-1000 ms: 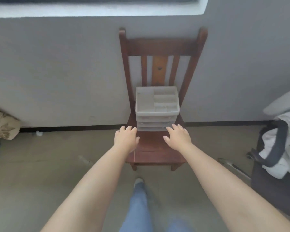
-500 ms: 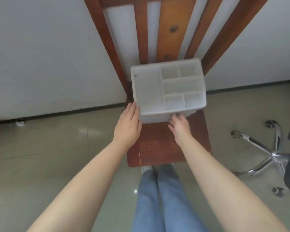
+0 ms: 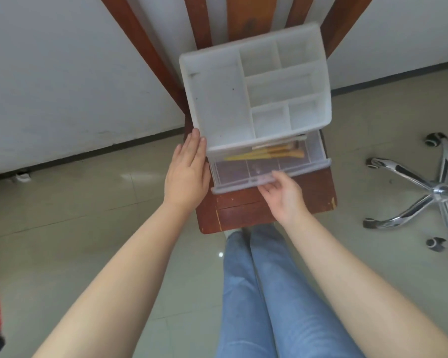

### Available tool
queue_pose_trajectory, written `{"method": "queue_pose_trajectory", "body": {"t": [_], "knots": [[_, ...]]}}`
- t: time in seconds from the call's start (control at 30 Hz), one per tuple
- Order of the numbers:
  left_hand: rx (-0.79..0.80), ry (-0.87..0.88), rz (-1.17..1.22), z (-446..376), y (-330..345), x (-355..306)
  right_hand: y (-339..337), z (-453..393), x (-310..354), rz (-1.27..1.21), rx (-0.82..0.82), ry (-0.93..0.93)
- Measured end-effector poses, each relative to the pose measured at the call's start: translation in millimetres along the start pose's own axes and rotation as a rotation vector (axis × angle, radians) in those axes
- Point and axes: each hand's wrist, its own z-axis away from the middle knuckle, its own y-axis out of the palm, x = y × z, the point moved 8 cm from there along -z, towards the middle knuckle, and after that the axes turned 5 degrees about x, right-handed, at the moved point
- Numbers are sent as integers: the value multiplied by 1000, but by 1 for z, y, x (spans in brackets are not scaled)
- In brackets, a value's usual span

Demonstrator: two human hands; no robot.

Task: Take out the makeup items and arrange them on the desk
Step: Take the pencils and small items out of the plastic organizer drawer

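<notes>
Blue denim trouser legs fill the near floor. Beyond them, the right hand curls its fingers round the front lip of the clear plastic drawer, which stands pulled out. The left hand lies flat, fingers straight, against the left side of the white plastic organiser box. Yellow-handled makeup brushes lie inside the drawer. The box sits on a brown wooden chair.

Open drawer just ahead of right hand, reachable from above; brushes partly covered by organizer overhang. Left hand flat against organizer's side. Chair back slats blocking beyond.
</notes>
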Motion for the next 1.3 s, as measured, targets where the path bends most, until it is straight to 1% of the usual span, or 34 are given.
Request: {"method": "queue_pose_trajectory", "body": {"t": [0.17, 0.27, 0.3, 0.37, 0.47, 0.5, 0.53, 0.57, 0.7, 0.77, 0.9, 0.97, 1.03, 1.1, 1.2, 1.27, 1.3], "knots": [[17, -37, 21, 6, -2, 3, -38, 25, -27, 49, -88, 53], [69, -139, 118, 14, 0, 3, -41, 32, -36, 158, -82, 102], [81, -197, 160, 19, 3, 4, -42, 34, -38, 215, -83, 127], [136, -369, 306, 33, 16, 5, -45, 38, -37, 289, -95, 153], [357, -689, 637, 62, 61, 8, -45, 42, -30, 192, -67, 133], [408, -752, 731, 68, 73, 5, -44, 43, -27, 172, -59, 132], [432, -777, 787, 71, 81, 3, -44, 45, -25, 180, -62, 132], [427, -768, 793, 70, 84, 1, -45, 45, -23, 197, -79, 125], [342, -781, 653, 67, 78, 1, -45, 46, -13, 283, -192, 92], [286, -795, 648, 67, 73, 4, -41, 48, -8, 360, -206, 66], [188, -801, 762, 68, 66, 8, -26, 53, 10, 501, -164, -68], [170, -795, 812, 64, 64, 7, -19, 53, 23, 558, -167, -118], [181, -787, 786, 59, 63, 5, -17, 51, 28, 580, -176, -90], [206, -788, 742, 57, 62, 5, -18, 51, 24, 570, -176, -17], [218, -788, 746, 58, 63, 5, -21, 51, 19, 588, -173, 26], [213, -798, 770, 59, 63, 5, -22, 51, 18, 646, -151, 65], [209, -805, 779, 60, 63, 5, -22, 52, 19, 723, -136, 108]]}}
